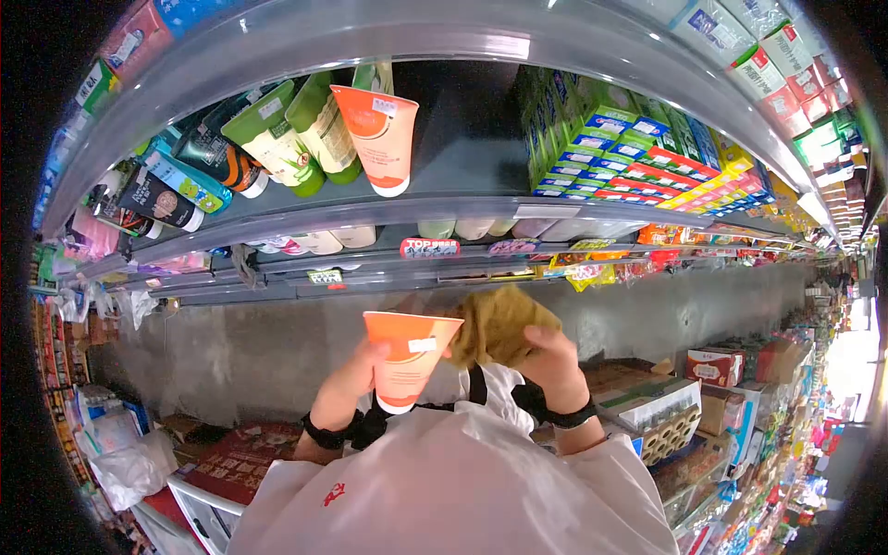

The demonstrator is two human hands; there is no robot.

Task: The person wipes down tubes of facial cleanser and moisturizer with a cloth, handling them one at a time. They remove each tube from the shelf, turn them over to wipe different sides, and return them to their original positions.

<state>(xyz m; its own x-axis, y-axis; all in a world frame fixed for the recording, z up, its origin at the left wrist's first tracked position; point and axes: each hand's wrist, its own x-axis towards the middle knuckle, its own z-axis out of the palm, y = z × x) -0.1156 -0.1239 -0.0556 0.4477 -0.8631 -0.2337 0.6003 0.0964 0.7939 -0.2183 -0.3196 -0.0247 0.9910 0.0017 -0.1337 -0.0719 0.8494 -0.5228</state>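
Observation:
An orange squeeze tube [407,365] with a white cap at the bottom and a white sticker is gripped in my left hand [359,372], in front of my chest. My right hand [553,359] is closed on a crumpled brown cloth [504,324], held just to the right of the tube. Above, a similar orange tube [377,139] stands cap-down on the shelf. Green-and-white tubes [268,139] stand to its left, and dark tubes [157,199] lean further left.
Stacked toothpaste boxes [610,148] fill the shelf's right part. Lower shelf edges carry price tags and a red TOP label [430,247]. Behind me are cartons [647,407] on the right, and a red box [240,462] and plastic bag [129,462] on the left.

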